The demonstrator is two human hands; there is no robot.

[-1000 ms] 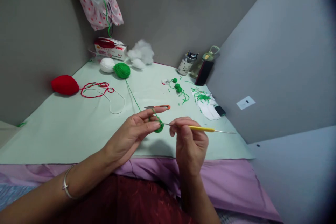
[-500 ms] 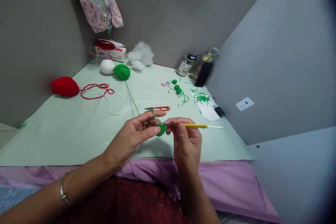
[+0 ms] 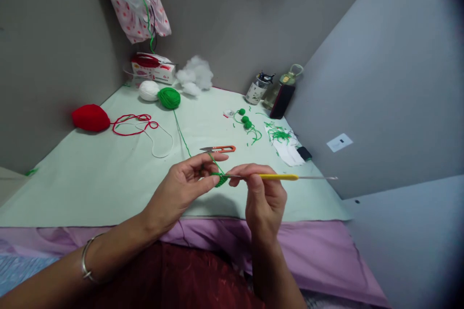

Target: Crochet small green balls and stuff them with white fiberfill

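My left hand [image 3: 184, 183] pinches a small green crochet piece [image 3: 220, 181] between thumb and fingers, its index finger stretched out with green yarn running over it. That strand leads back to a green yarn ball [image 3: 169, 98]. In my right hand [image 3: 266, 198] is a double-ended crochet hook with a yellow grip [image 3: 279, 177], held level like a pencil. The hook's left tip meets the top of the green piece, while its other metal end points right. Just beyond my left fingers lie thread snips [image 3: 219, 148] with an orange handle.
Behind on the pale table [image 3: 90, 178] are a white yarn ball [image 3: 149, 91], red yarn [image 3: 90, 118], stuffing [image 3: 195, 76] and a box [image 3: 163, 72]. To the right are small green balls [image 3: 246, 122], yarn scraps on tissue [image 3: 288, 149], a pen cup [image 3: 256, 89] and a phone [image 3: 282, 102].
My right hand and the crochet hook have moved to the right, drawing the hook's tip back toward the near side of the green piece. My left hand stays nearly still.
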